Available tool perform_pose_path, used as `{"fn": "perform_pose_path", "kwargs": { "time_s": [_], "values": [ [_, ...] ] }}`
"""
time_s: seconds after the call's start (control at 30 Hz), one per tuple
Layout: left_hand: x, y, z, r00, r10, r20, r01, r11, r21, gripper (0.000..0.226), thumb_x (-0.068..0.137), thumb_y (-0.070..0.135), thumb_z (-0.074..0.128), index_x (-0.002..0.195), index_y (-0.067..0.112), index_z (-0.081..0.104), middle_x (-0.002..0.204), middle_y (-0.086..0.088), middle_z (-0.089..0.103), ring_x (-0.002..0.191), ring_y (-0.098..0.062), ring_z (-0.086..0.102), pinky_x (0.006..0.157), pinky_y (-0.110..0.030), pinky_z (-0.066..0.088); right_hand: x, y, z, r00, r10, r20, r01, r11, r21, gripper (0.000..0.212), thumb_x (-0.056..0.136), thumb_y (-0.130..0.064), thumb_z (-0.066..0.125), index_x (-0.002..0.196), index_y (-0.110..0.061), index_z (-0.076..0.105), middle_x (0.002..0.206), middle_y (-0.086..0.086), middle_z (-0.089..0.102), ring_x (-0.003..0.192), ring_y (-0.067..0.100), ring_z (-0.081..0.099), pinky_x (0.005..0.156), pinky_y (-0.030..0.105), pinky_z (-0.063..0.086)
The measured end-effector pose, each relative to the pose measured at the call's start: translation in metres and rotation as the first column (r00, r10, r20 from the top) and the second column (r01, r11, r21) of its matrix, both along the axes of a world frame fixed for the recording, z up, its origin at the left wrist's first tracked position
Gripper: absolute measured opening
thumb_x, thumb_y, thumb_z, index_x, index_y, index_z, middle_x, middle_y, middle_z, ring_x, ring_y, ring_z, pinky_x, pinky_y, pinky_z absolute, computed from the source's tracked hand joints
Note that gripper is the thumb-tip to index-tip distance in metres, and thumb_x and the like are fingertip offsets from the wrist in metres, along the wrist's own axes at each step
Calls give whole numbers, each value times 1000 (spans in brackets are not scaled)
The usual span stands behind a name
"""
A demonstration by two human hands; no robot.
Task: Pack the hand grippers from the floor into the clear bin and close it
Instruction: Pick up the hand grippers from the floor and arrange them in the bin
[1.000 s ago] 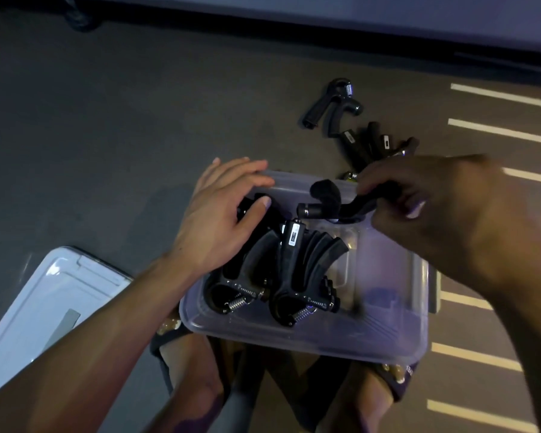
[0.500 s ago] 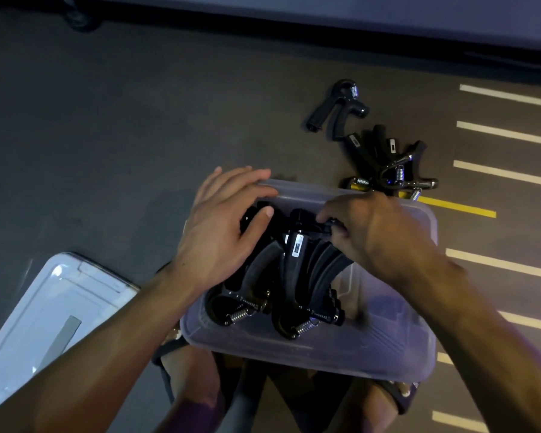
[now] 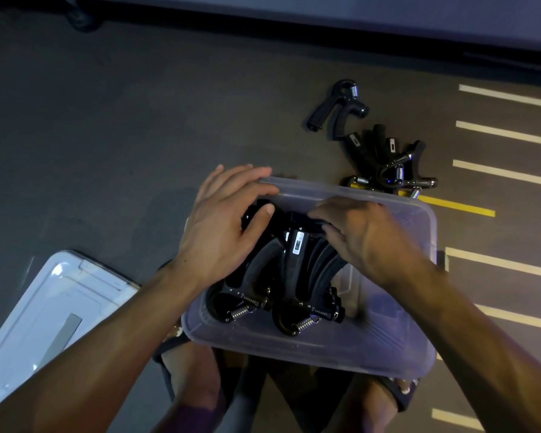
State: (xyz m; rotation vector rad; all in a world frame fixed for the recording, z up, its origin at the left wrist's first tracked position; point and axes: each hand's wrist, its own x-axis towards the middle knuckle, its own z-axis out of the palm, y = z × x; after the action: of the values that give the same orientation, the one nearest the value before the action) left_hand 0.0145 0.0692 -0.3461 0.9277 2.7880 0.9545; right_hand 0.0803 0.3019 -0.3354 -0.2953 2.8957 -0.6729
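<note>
The clear bin sits on the floor above my feet, open. Inside it stand several black hand grippers in a row, springs toward me. My left hand rests on the bin's far left rim, thumb pressing a gripper handle. Over the bin's middle, my right hand has its fingers curled on the top of a black gripper in the row. One loose gripper lies on the floor beyond the bin. A pile of several more grippers lies just past the bin's far right corner.
The bin's clear lid lies on the floor at the left, beside my left forearm. White and yellow painted lines mark the dark floor at the right. A dark wall base runs along the top.
My right hand brought a gripper from above the far rim down into the bin and now presses it among the others. My left hand has stayed on the rim.
</note>
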Motion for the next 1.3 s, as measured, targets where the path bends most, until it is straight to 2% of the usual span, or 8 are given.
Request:
{"fn": "perform_pose_path", "kwargs": {
  "time_s": [0.27,0.47,0.57,0.67,0.8,1.03,1.13,1.3],
  "values": [
    [1,0,0,1000,4,0,-4,1000,-9,24,101,27,61,123,23,69,145,9,58,141,-13,46,127,-40,18,8,7,4,991,-79,-104,70,994,-85,31,81,-1,63,109,-12,71,104,7,72,89,27,72,77,39,59],
    [2,2,2,1000,2,-24,-3,999,-37,23,101,26,63,123,23,70,145,7,58,140,-15,47,127,-39,18,8,9,20,962,-234,-142,218,968,-122,26,78,0,72,99,-14,75,93,2,76,76,11,65,77,11,42],
    [2,3,3,999,1,-32,-2,999,-52,24,101,28,62,122,23,70,144,6,58,139,-18,48,127,-39,18,-1,19,30,955,-271,-117,255,957,-137,20,88,-11,65,104,-18,75,94,-2,76,79,10,66,78,23,53],
    [1,4,5,999,2,-39,-5,998,-70,24,100,30,61,122,24,71,143,5,59,138,-19,50,126,-40,20,-18,36,40,936,-322,-142,298,940,-166,18,88,-5,67,102,-14,75,88,-5,72,73,3,59,72,10,43],
    [0,5,6,999,1,-38,-4,997,-78,24,100,29,61,122,24,72,142,5,59,137,-20,50,125,-43,21,-55,70,23,905,-423,-46,419,905,-72,18,89,-9,64,102,-14,76,90,2,75,75,17,66,71,23,45],
    [-1,9,7,999,11,-32,-16,989,-148,26,100,27,62,124,23,71,142,4,58,138,-22,48,123,-49,25,-121,97,-46,862,-395,318,329,913,241,37,88,-22,63,124,-28,66,124,9,68,111,33,64,96,41,52],
    [-2,9,7,1000,10,-22,-13,987,-163,27,100,28,61,124,23,71,142,3,58,137,-22,49,124,-48,25,-141,95,-59,854,-359,377,248,917,313,42,86,-29,63,128,-35,63,135,7,58,122,33,55,105,44,46],
    [-2,10,7,1000,6,-21,-9,983,-182,27,101,28,59,125,23,70,143,3,57,138,-21,48,124,-48,24,-154,100,-67,800,-412,436,271,897,349,49,88,-30,63,137,-36,56,148,8,47,132,33,47,110,41,41]
  ]
}}
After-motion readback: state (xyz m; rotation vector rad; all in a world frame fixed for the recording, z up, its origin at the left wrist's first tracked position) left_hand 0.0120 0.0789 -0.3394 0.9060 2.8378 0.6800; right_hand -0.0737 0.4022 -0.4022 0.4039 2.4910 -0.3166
